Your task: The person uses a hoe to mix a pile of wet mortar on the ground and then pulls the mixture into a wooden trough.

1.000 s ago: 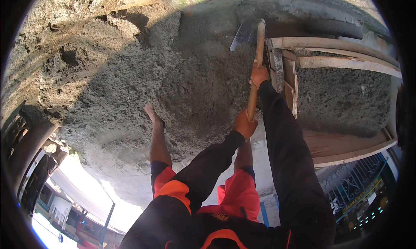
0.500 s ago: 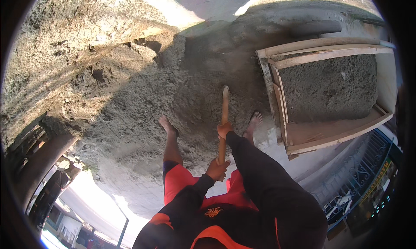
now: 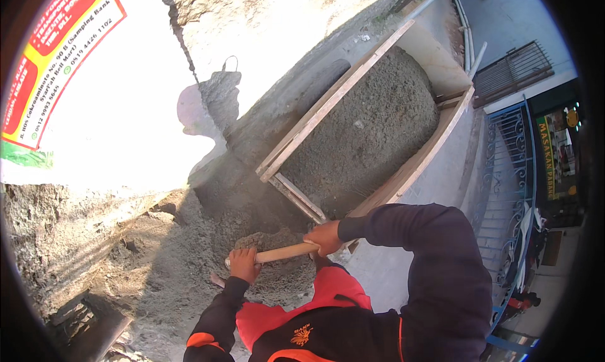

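Note:
A wooden tool handle lies crosswise in front of my body, gripped by both hands. My left hand is wrapped round it near its left end. On the right, my right hand closes round the handle close to the near corner of a wooden box. Grey, wet-looking cement or sand mix is heaped inside this box. Just beyond the handle sits a lump of similar grey material. The tool's working end cannot be made out, so its kind is unclear.
A pale sunlit wall with a printed banner rises at the far left. Rough grey mix covers the ground by my legs. To the right stand a blue metal fence and a shopfront.
My view has swung toward the box on the right. The handle has turned from pointing away from me to lying crosswise. Both hands still grip it.

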`<state>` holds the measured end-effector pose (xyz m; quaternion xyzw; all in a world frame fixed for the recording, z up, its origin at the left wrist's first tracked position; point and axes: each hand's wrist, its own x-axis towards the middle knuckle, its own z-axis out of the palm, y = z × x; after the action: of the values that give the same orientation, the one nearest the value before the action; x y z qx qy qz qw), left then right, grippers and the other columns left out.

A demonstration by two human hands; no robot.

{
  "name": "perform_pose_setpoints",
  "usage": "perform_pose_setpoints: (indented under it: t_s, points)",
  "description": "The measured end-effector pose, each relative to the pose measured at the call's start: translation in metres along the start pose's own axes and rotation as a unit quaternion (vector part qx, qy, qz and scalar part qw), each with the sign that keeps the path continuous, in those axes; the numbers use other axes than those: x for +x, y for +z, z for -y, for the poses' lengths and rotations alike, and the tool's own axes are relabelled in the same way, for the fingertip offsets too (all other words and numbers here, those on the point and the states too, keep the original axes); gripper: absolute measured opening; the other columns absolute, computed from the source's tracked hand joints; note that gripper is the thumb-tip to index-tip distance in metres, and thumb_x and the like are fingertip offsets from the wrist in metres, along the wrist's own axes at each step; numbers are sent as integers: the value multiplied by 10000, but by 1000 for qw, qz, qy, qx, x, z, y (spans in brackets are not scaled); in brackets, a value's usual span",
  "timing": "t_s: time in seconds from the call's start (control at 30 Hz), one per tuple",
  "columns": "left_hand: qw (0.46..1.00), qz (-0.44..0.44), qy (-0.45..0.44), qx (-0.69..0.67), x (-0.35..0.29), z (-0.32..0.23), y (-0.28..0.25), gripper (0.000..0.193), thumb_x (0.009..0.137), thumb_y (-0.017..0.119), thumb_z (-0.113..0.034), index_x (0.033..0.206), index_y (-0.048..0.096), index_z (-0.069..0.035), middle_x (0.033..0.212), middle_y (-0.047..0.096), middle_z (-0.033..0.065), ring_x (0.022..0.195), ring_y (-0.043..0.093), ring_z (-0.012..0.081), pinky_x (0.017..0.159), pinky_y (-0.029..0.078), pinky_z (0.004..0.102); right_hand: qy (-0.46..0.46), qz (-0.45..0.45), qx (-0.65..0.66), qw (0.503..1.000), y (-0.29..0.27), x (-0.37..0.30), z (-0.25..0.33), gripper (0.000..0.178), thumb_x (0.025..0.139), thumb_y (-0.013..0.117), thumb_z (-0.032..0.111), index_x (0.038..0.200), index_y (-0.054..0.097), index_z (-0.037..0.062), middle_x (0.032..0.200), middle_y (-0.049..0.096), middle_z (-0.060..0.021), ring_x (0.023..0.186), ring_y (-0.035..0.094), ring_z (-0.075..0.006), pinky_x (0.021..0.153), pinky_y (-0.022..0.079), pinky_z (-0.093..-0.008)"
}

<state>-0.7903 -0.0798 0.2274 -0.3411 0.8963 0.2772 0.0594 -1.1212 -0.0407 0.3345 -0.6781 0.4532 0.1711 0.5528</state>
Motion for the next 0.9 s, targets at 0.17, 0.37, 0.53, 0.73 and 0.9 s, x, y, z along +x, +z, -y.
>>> perform_pose_setpoints:
  t_s: [0.17,0.37,0.53,0.73,0.9]
  points:
    - [986,-124,99,-46,97,-157,-103,346,653,782,-222,928,603,-115,811,632,90,845,594,297,794,362,439,67,-102,-173,977,-134,-222,-21,298,729,674,217,996,578,127,875,659,-167,888,644,-390,743,485,-523]
    - [943,-238,226,-54,285,-388,-193,295,681,765,-267,872,609,-104,770,633,89,782,605,312,720,377,451,310,-410,-444,734,-184,-469,-146,167,689,717,165,826,621,153,751,610,-41,822,587,-259,813,404,-404]
    - [938,-221,262,-60,259,-446,-236,312,670,779,-272,880,618,-106,790,638,73,770,604,290,702,381,426,385,-457,-409,689,-146,-528,-128,173,698,716,159,862,661,174,825,624,-22,850,616,-240,778,412,-395]
    - [969,-90,228,19,169,-308,-157,293,648,772,-243,883,642,-125,780,639,58,735,598,265,686,369,411,196,-187,-37,962,-35,-347,-86,337,775,728,332,967,606,84,748,649,-137,791,661,-379,727,501,-501]
    - [995,-22,88,27,79,-167,-21,364,662,735,-166,1014,659,-115,945,643,78,943,591,293,890,400,493,96,-146,254,951,116,-137,-58,370,833,694,299,1051,555,34,859,642,-158,849,653,-324,745,488,-422]
